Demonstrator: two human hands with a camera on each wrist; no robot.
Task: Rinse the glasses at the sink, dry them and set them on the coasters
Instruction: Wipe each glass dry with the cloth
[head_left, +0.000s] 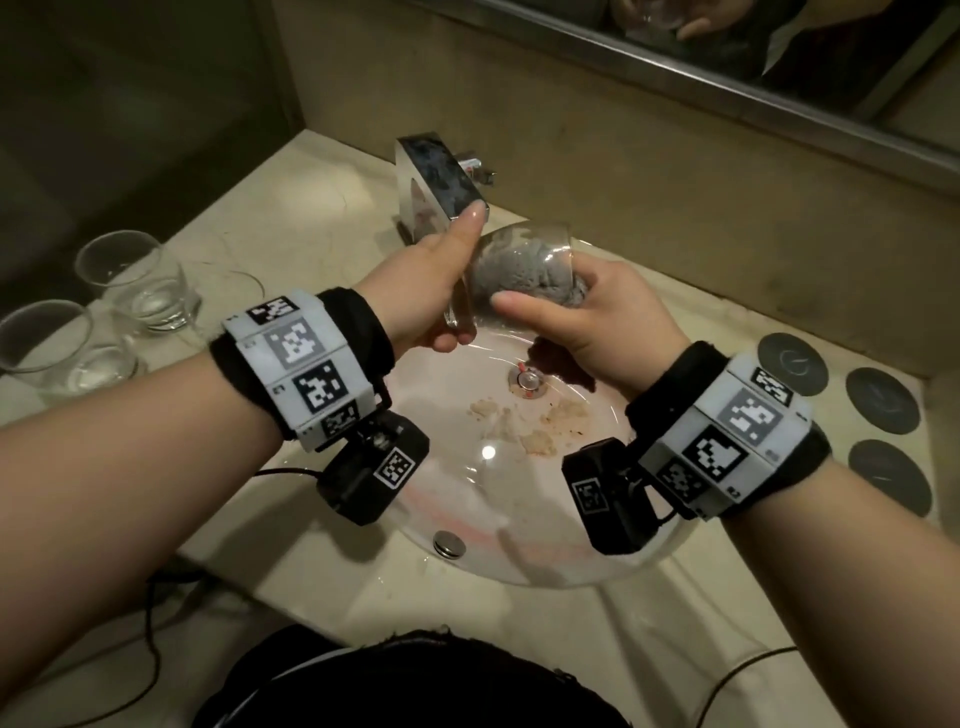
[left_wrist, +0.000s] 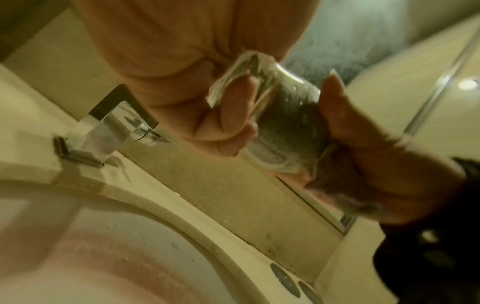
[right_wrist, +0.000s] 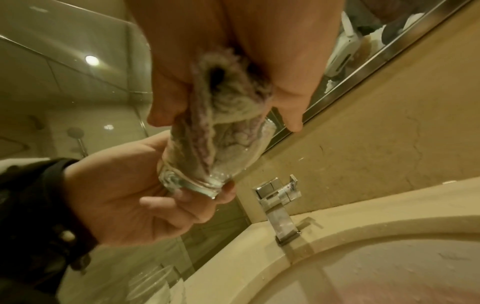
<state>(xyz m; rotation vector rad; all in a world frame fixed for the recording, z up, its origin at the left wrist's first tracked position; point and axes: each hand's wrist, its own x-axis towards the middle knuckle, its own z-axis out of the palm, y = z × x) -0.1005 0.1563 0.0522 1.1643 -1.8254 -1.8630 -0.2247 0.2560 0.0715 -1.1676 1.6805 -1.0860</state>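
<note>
A clear tumbler (head_left: 519, 244) hangs tilted above the sink basin (head_left: 467, 519), mouth toward the right. My left hand (head_left: 441, 291) grips its thick base, thumb lying along the side. My right hand (head_left: 582, 312) holds a grey cloth (head_left: 519, 283) that is stuffed into the tumbler; its thumb rests on the outside of the glass. In the right wrist view the cloth (right_wrist: 228, 102) fills the tumbler (right_wrist: 197, 181). Two more tumblers (head_left: 137, 280) (head_left: 57, 348) stand on the counter at left. Three dark round coasters (head_left: 792, 364) (head_left: 882, 400) (head_left: 889, 477) lie bare on the right.
A square chrome faucet (head_left: 436, 176) stands behind the basin, close to my left thumb. The drain (head_left: 528, 382) has brownish residue around it. A wall and mirror ledge (head_left: 727, 98) run along the back. Cables hang over the counter's front edge.
</note>
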